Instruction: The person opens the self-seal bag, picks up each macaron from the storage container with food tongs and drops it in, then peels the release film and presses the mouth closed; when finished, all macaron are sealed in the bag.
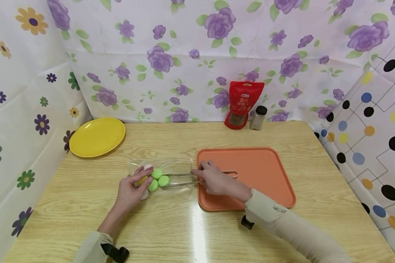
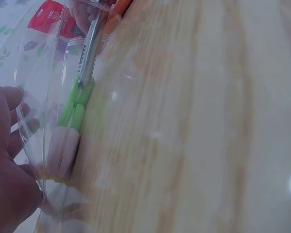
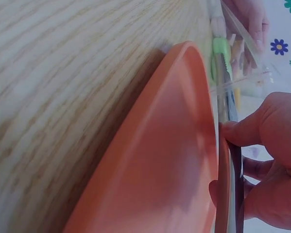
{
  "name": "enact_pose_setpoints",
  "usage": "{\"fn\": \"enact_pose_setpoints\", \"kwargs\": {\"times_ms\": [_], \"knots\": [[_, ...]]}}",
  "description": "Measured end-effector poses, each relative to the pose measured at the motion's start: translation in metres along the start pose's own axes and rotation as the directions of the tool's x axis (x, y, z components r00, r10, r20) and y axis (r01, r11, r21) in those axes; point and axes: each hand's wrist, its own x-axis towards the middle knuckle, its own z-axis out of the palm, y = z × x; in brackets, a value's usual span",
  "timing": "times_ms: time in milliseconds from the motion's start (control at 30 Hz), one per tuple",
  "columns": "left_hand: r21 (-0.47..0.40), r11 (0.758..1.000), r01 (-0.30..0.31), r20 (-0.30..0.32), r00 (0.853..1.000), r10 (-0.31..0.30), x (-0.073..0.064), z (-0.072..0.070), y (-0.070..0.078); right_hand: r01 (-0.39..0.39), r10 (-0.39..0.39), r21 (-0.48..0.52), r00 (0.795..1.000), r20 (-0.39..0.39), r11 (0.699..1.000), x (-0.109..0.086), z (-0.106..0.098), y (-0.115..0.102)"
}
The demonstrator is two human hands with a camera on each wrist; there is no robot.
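Note:
A clear plastic bag lies on the table, with round macaron-like pieces inside. Three are green; a yellow piece and white pieces are partly covered by my left hand. That hand holds the bag near its left end, fingers and thumb curled over it. My right hand grips metal tongs between thumb and fingers, at the bag's right end. The tongs' serrated arms extend into the bag, their tips right at a green piece. Their looped end shows over the tray.
An orange tray lies under my right hand, close beside the bag. At the back left is a yellow plate. A red pouch and a black-capped jar stand by the back curtain.

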Motion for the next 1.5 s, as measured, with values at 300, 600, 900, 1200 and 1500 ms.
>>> {"fn": "enact_pose_setpoints", "kwargs": {"times_ms": [300, 600, 900, 1200, 1500], "knots": [[-0.001, 1.000, 0.015, 0.008, 1.000, -0.015, 0.000, 0.000, -0.002, 0.037, -0.034, 0.018, 0.988, -0.151, 0.999, -0.040, -0.009, 0.019], [-0.001, 1.000, 0.031, -0.004, 1.000, -0.031, -0.003, -0.004, 0.000, -0.036, 0.043, 0.027, 0.946, -0.323, 0.999, -0.116, -0.017, 0.052], [0.004, 0.999, 0.033, -0.001, 0.999, -0.033, -0.005, -0.005, -0.001, -0.209, 0.197, 0.022, 0.877, -0.438, 0.978, -0.188, -0.017, 0.084], [-0.013, 1.000, 0.027, 0.001, 1.000, -0.027, -0.002, -0.001, 0.000, -0.359, 0.304, 0.011, 0.773, -0.556, 0.933, -0.242, -0.010, 0.109], [-0.011, 1.000, 0.028, 0.006, 1.000, -0.028, -0.002, 0.000, 0.003, -0.565, 0.525, 0.080, 0.693, -0.495, 0.821, -0.268, -0.006, 0.120]]}}
